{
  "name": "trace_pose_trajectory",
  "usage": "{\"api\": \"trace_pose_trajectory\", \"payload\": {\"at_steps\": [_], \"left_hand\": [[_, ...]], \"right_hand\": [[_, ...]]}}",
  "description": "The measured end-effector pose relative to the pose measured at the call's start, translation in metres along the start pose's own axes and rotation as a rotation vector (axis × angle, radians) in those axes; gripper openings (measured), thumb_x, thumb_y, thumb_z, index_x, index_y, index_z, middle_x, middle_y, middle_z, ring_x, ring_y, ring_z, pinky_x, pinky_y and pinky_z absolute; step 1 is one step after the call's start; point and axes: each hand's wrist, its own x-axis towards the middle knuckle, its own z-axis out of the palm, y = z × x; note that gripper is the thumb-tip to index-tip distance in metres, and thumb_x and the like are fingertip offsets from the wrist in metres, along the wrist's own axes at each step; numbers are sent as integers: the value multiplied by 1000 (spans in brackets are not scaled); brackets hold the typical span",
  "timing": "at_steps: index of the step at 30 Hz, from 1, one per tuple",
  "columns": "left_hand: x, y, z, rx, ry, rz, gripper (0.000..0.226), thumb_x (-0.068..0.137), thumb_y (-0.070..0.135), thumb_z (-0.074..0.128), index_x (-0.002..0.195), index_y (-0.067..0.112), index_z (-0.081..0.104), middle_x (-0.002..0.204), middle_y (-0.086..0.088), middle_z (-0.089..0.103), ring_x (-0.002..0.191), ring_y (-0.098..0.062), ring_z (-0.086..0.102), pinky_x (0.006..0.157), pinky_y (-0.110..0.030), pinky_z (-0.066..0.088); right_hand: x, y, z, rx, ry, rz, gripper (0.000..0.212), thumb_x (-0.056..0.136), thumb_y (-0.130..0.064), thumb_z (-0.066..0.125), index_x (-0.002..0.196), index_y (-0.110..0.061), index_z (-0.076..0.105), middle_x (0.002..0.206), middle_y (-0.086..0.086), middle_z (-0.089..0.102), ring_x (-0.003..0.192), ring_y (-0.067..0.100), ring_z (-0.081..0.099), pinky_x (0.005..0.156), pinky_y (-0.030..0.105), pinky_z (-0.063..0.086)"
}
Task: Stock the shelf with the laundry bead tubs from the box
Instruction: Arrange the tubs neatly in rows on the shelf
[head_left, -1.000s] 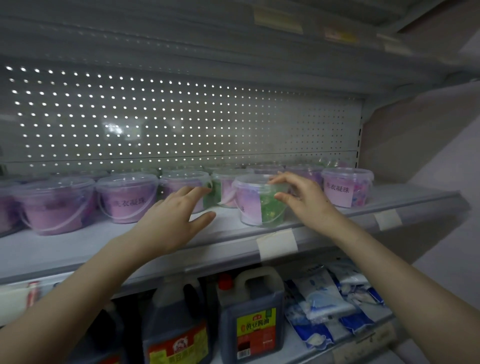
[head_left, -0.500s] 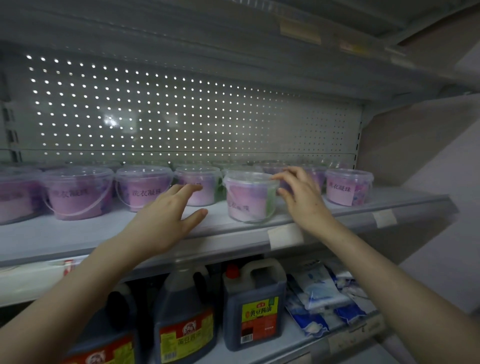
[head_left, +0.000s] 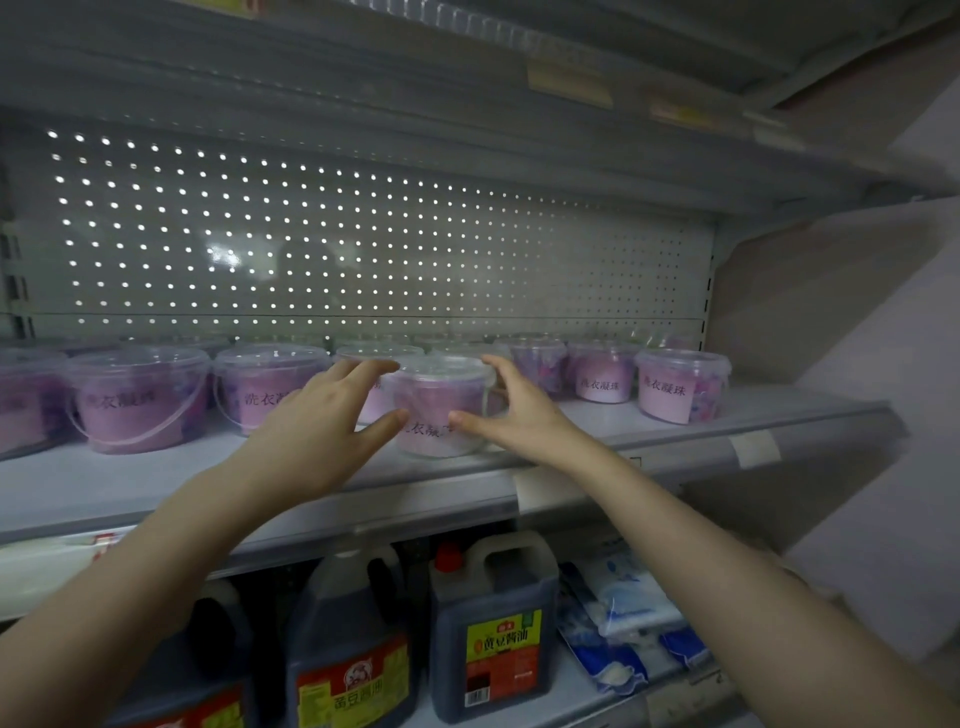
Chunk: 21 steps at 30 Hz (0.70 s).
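Note:
A clear laundry bead tub with a pink label stands near the front of the grey shelf, label facing me. My right hand grips its right side, thumb across the front and fingers at the lid rim. At the tub's left edge my left hand touches it with straight fingers and thumb. More lidded tubs line the shelf behind: two at the left and two at the right. The box is out of view.
A perforated back panel closes the shelf, and another shelf hangs overhead. On the shelf below stand dark soy sauce jugs and blue-white bags. A side wall bounds the shelf at the right.
The tub has been turned so its pink label faces front, and it stands slightly further left. My left hand has moved right to touch it; my right hand stays on it.

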Motion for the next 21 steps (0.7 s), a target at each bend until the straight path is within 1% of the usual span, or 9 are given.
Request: {"api": "trace_pose_trajectory", "payload": {"at_steps": [3,5,8,10,12,14,17,19,21], "left_hand": [[5,8,1,30,17,7,54,91,49,49,139,25,39,139,2,44,124,-24,47,100,-41,38],[9,15,4,35,14,12,53,90,44,51,139,26,39,141,3,42,123,-25,47,100,-41,37],[15,29,12,45,1,50,55,90,50,48,137,24,41,140,1,43,118,-25,50,100,-40,37],[21,39,20,56,-4,87,67,80,60,35,136,23,43,139,1,45,117,-26,51,100,-40,37],[30,48,29,83,-4,122,78,73,65,23,136,25,43,139,2,44,123,-24,47,105,-39,30],[39,59,38,98,-10,119,67,81,62,30,137,28,40,142,4,40,131,-20,40,111,-38,20],[50,75,51,133,-15,128,50,93,43,46,140,28,36,146,5,34,136,-19,33,117,-40,7],[56,82,56,150,-17,142,48,94,44,44,139,29,36,145,6,35,134,-19,36,117,-41,7],[61,87,58,169,-10,157,52,90,50,36,137,28,39,143,6,38,130,-21,41,114,-39,14]], "right_hand": [[4,5,-5,-97,-59,-18,95,78,-56,64,150,-25,11,156,-2,24,142,19,25,116,43,25],[0,12,-17,-143,-42,-32,89,82,-53,61,150,-23,12,157,-2,21,143,19,23,116,45,22],[-12,33,-48,-192,78,-33,75,86,-39,63,147,-21,24,152,-1,31,139,18,31,115,40,25],[-20,53,-76,-244,204,-13,64,86,-32,65,141,-19,36,144,0,43,132,18,39,111,35,30],[-24,76,-105,-303,331,38,57,85,-27,67,135,-15,44,138,3,49,128,21,45,108,38,35],[-26,95,-131,-380,416,109,55,83,-26,69,132,-14,47,134,6,51,124,25,48,105,42,38],[-25,114,-152,-546,417,188,60,82,-34,68,135,-18,45,138,8,47,126,29,45,104,43,38],[-21,124,-156,-632,383,184,62,83,-39,66,137,-18,45,142,7,46,127,30,43,104,44,38],[-16,131,-156,-687,393,152,55,84,-39,64,133,-17,51,141,7,48,125,30,45,102,41,38]]}}
